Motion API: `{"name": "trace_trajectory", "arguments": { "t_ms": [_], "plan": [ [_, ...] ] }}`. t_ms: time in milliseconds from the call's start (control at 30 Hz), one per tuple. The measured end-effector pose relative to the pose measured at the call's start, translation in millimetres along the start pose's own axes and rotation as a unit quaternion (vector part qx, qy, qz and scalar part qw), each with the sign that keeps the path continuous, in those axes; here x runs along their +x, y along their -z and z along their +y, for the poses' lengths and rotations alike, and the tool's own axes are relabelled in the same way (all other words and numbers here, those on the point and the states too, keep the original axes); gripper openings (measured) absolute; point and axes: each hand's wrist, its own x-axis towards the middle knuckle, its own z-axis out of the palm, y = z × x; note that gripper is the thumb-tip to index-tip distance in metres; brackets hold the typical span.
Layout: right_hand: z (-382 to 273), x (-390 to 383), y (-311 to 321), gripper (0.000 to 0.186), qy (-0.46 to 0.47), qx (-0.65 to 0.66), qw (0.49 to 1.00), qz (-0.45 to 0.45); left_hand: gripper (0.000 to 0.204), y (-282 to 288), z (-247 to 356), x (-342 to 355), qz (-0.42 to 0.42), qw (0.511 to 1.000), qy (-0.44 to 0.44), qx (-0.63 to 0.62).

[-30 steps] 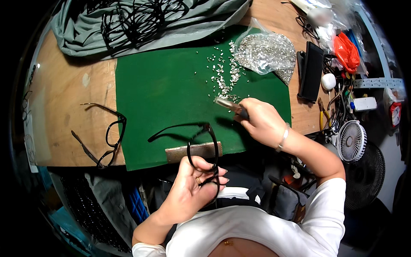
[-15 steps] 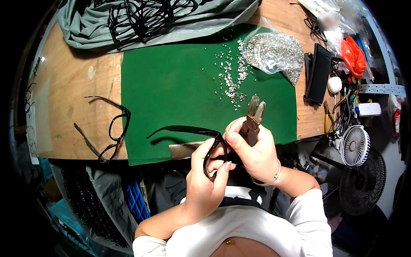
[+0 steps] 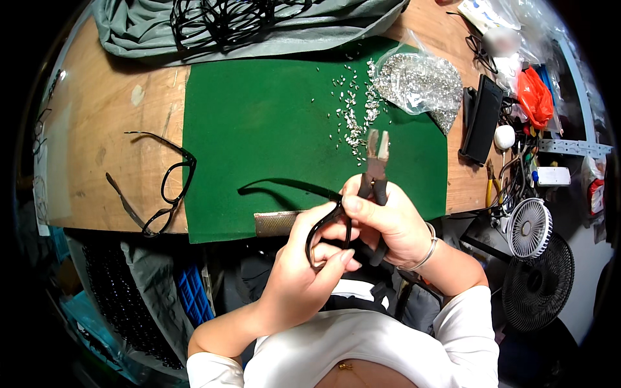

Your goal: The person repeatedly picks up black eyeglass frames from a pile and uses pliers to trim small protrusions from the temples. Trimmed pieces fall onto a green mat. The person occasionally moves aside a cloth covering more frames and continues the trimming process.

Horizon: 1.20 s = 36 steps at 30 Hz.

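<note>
My left hand [image 3: 301,268] grips a black eyeglass frame [image 3: 308,240] by its rim, just off the front edge of the table. One temple of the frame stretches left over the green mat [image 3: 259,129]. Close beside it, my right hand [image 3: 394,223] is wrapped round a pair of pliers [image 3: 376,161]. The plier jaws point away from me and stand slightly apart, with nothing seen between them. My right thumb and fingertips are next to the frame's hinge corner; whether they touch it I cannot tell. Small silvery pieces [image 3: 354,129] lie scattered on the mat beyond the pliers.
Left of the mat lies another black eyeglass frame [image 3: 173,184]. A clear bag of silvery pieces [image 3: 420,81] is at the mat's far right. Grey cloth [image 3: 129,32] holds a heap of black frames [image 3: 220,22]. Black phone [image 3: 484,119], cables and fans [image 3: 529,227] stand right.
The pliers have turned more upright and their jaws have spread apart, with a handle now showing below my right hand. The eyeglass frame has tilted slightly. The whole view has shifted a little.
</note>
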Motion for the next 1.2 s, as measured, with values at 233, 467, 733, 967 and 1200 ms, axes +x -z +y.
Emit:
{"name": "trace_trajectory", "arguments": {
  "t_ms": [233, 467, 733, 967, 1200],
  "plan": [
    [-24.6, 23.1, 24.3, 0.019, 0.057, -0.171, 0.982, 0.061, 0.046, 0.0, -11.0, 44.2, 0.039, 0.988, -0.004, 0.153],
    [-27.1, 2.4, 73.6, 0.022, 0.173, -0.536, 0.808, 0.173, 0.048, 11.1, -34.1, 31.2, 0.086, 0.949, -0.049, 0.299],
    [-23.4, 25.0, 87.6, 0.017, 0.269, -0.668, 0.671, 0.175, 0.052, 12.7, -33.9, 3.1, 0.158, 0.95, -0.057, 0.265],
    [-34.3, 26.1, 77.8, 0.016, 0.185, -0.735, 0.644, 0.104, 0.052, 20.8, -41.6, 16.7, 0.131, 0.946, -0.027, 0.296],
    [-34.9, 29.2, 79.0, 0.017, 0.166, -0.706, 0.677, 0.129, 0.052, 0.2, -37.0, 22.1, 0.095, 0.983, -0.028, 0.157]
  ]
}}
